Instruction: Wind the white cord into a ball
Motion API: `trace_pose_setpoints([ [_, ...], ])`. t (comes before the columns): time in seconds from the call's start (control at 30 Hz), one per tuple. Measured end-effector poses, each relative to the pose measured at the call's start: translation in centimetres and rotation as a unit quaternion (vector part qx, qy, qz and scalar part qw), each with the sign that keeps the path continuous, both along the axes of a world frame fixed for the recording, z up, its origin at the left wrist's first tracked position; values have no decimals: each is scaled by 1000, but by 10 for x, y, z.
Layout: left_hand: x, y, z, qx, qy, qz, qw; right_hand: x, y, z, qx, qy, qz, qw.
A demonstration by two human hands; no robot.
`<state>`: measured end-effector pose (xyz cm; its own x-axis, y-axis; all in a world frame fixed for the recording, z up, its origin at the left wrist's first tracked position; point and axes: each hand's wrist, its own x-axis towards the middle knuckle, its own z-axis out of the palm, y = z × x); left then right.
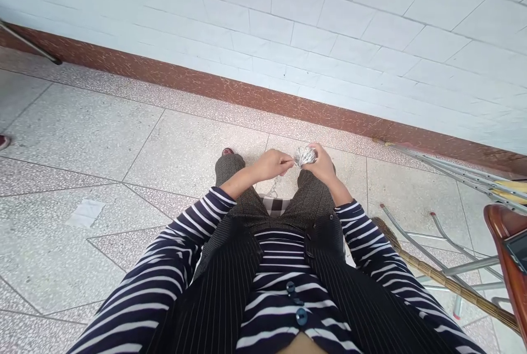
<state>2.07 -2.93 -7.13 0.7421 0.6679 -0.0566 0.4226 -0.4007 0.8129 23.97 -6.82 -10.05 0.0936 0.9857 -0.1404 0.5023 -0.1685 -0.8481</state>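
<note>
A small ball of grey and white yarn [303,156] sits in my right hand [322,165], above my right knee. The fingers of that hand curl round its right side. My left hand [272,165] is closed in a pinch at the ball's left edge, where a strand seems to meet the fingertips. A thin loose strand [273,186] hangs below, between my knees. The far ends of the strand are too fine to follow.
A tiled wall [296,30] rises in front. On the right are a metal-legged stool [411,236], a broom [453,285], folded metal tubes [448,164] and a brown wooden seat [500,244] bearing a dark device. White paper [86,213] lies on the floor [197,140] at left.
</note>
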Motion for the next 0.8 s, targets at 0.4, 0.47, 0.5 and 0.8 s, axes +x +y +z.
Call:
trace_pose_setpoints([
  [0.4, -7, 6, -44, 28, -30, 73, 996, -7, -37, 21, -145, 427, 86, 889],
  [0.47, -7, 5, -51, -57, -60, 94, 992, -5, -35, 31, -118, 436, 72, 889],
  [0.5, -7, 4, -53, -101, -82, 100, 986, -4, -32, 37, -106, 432, 75, 893],
  [0.8, -3, -8, -63, -378, -238, 86, 891, 5, -13, 52, -59, 397, -24, 916],
])
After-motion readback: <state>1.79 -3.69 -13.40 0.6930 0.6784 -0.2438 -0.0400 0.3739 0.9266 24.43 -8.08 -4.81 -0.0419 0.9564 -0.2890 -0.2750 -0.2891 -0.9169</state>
